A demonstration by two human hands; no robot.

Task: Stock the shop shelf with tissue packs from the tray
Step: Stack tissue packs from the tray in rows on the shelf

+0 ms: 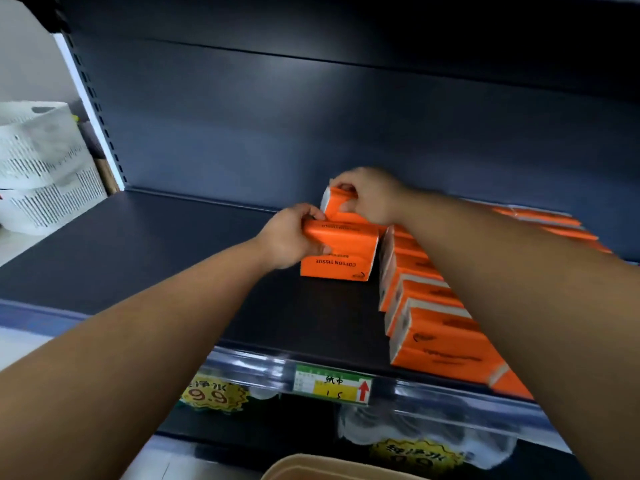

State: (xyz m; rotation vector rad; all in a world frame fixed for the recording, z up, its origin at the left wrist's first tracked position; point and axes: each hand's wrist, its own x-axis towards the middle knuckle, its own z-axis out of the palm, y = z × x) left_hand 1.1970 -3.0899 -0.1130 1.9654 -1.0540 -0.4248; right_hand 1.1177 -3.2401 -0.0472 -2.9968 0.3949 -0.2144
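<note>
Placing is in hand: the left hand (289, 237) grips an orange tissue pack (341, 256) standing on the dark shelf (173, 244), while the right hand (369, 195) pinches a second pack (334, 202) behind it. Next, both need seating flush beside the stocked row (429, 313).

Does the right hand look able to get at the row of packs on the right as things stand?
Likely yes, once it lets go: the right hand pinches the rear pack, right beside the row of packs, with nothing between them.
</note>
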